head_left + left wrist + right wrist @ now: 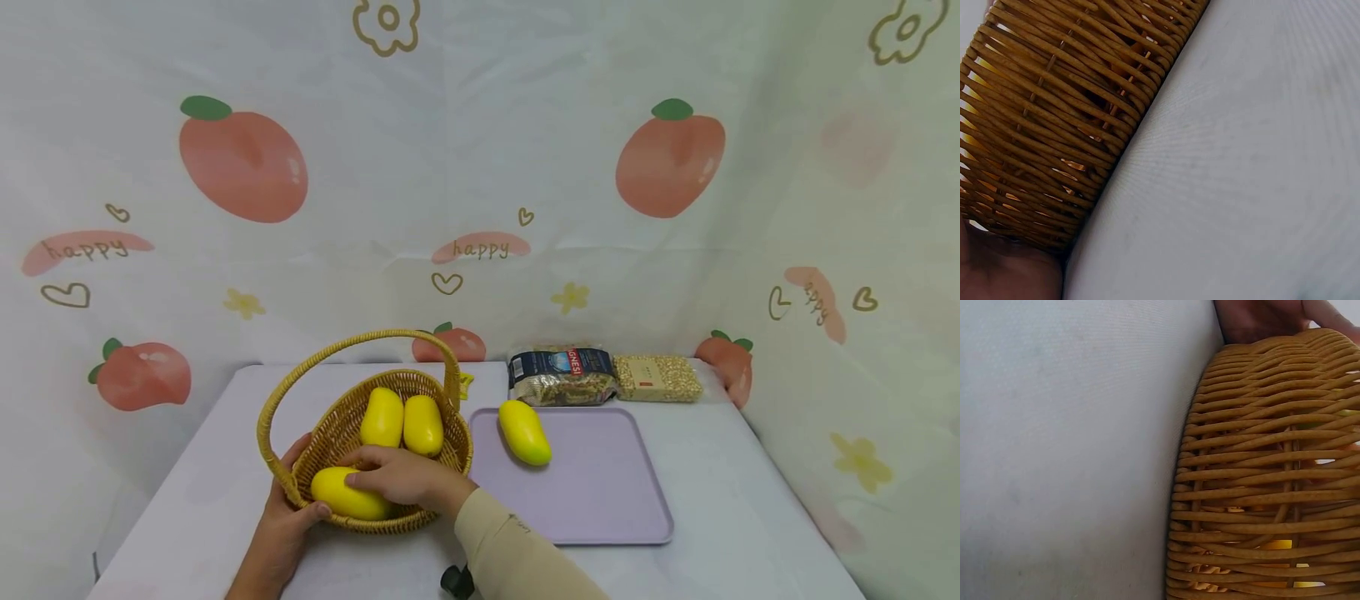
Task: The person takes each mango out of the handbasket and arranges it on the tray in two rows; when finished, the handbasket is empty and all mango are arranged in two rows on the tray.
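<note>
While the left hand point(288, 521) grasps the near left rim of the wicker basket point(341, 442), thumb over the edge, the right hand point(401, 475) reaches inside, its grip closed around the front mango point(348, 497); the fingertips on the far side are hidden. This mango lies on its side against the near left wall of the basket. Behind it, just beside each other, rest the back left mango point(382, 419) and the back right mango point(423, 427). The tall handle point(382, 334) arches overhead, limiting access from above.

To the right, a lilac tray point(585, 500) carries a fourth mango point(525, 433) near its far left corner. The basket's right rim covers part of the tray's left edge, and the beige sleeve point(517, 542) hides its near left corner. Beyond the tray, a dark pasta bag point(562, 377) sits beside a pack of pale grains point(660, 379) at the back of the white worktop point(720, 492), before a printed cloth point(480, 150). Woven wicker fills much of both wrist views, blocking most of the contents.
</note>
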### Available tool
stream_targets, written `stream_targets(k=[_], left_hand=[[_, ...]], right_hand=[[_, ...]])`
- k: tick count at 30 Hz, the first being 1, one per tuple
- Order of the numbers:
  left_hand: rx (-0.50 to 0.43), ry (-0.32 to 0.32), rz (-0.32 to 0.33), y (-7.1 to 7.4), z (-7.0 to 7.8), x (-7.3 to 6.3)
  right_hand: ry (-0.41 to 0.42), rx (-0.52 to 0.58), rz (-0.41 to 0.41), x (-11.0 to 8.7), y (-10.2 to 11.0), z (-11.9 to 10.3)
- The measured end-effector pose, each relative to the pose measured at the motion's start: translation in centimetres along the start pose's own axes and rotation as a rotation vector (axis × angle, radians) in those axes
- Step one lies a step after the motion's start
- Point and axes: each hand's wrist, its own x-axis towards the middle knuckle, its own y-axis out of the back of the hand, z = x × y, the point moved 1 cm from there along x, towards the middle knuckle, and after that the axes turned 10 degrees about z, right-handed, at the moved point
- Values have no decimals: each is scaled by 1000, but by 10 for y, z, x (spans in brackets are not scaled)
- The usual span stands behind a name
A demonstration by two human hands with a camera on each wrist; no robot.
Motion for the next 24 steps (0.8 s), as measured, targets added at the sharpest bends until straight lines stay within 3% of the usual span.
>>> stream_targets(k=[7, 17, 24], left_hand=[[-5, 0, -1, 0, -1, 0], [0, -9, -7, 0, 1, -1], [20, 3, 9, 0, 1, -1]], right_hand=[[-26, 127, -23, 1, 2, 3], [-64, 126, -15, 0, 2, 1], [-63, 197, 7, -2, 4, 2]])
